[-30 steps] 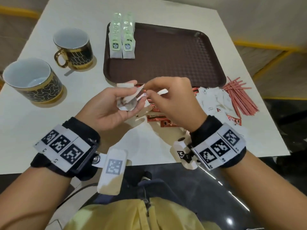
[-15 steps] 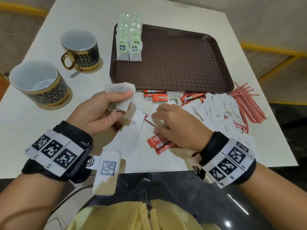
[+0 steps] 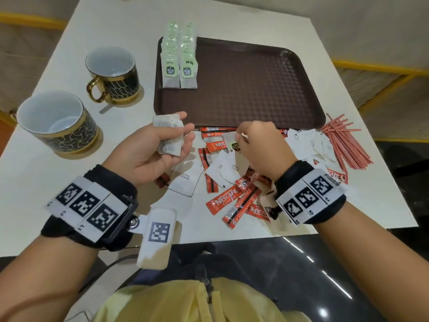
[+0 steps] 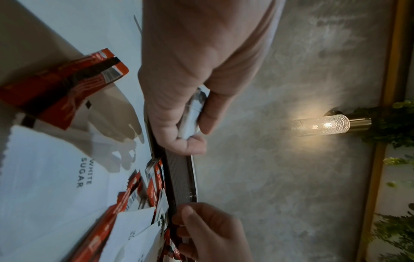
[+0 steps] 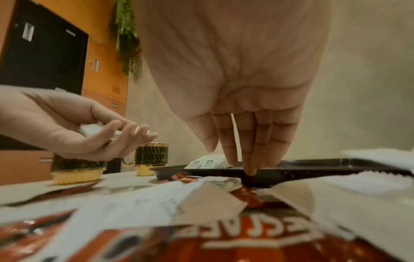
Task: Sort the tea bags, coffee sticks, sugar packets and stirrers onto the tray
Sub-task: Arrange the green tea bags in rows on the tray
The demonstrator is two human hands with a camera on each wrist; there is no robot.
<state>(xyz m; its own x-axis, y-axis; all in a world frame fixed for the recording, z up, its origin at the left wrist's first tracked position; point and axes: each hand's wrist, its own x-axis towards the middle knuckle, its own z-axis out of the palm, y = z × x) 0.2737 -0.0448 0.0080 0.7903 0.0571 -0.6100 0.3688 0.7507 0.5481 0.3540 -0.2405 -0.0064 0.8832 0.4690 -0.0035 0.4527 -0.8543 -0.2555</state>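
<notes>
Near the middle of the head view, the left hand [image 3: 148,149] lies palm up with its fingers and thumb curled round a small bundle of tea bags [image 3: 169,135], hovering just left of the mixed pile on the white worktop [image 3: 58,182]. To its right, the right hand [image 3: 260,147] reaches down into the pile; its fingertips [image 5: 249,168] point straight down at a loose tea bag [image 3: 234,145] with a green tag, but whether they already pinch it cannot be told.

Judging from this, the step is gathering the last tea bags. To do it well, pinch only the paper bag itself, lifting it free of the red coffee sticks [image 3: 232,201] and white sugar packets [image 3: 185,180] around it, then add it to the bundle.

Toward the upper middle, the brown tray [image 3: 255,84] already carries two rows of tea bags [image 3: 180,59] at its left edge, their long axes running up the frame, tags nearest. Red stirrers [image 3: 346,142] lie at right, slanting from upper left to lower right.
</notes>
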